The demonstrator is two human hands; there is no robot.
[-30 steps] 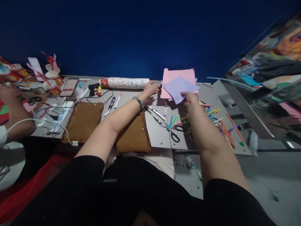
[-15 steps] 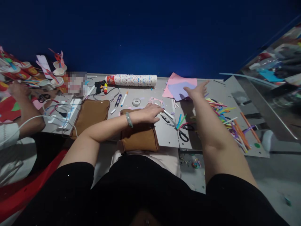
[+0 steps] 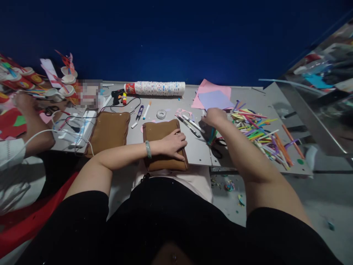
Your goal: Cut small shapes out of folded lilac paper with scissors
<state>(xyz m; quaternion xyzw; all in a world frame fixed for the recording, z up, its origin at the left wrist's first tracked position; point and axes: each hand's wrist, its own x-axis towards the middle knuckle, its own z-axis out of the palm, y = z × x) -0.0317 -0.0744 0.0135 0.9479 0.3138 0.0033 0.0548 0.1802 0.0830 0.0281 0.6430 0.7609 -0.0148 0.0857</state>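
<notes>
My left hand (image 3: 174, 144) lies flat with its fingers apart on a brown padded cushion (image 3: 162, 163) at the table's front edge. My right hand (image 3: 216, 117) reaches down just in front of a purple paper sheet (image 3: 215, 99), which rests on a pink sheet (image 3: 196, 101). Its fingers are curled together where thin paper strips lie; what they hold, if anything, is hidden. Close by that hand are black-handled scissors (image 3: 217, 152), partly covered by the forearm. A black-and-silver pen (image 3: 190, 127) and a white marker (image 3: 194, 123) lie between the two hands.
A long sleeve of paper cups (image 3: 158, 88) lies along the blue wall. Colourful strips (image 3: 256, 129) are heaped at right. Tape (image 3: 161, 114), snips (image 3: 139, 112), a marker (image 3: 147, 110) and a glue gun (image 3: 118, 96) lie behind. At left, a co-worker's arm (image 3: 35, 121) rests near a power strip (image 3: 87, 127).
My right hand has come back and left from beside the coloured sheets, and its spread fingers have curled. My left hand has drawn back from near the pens onto the cushion.
</notes>
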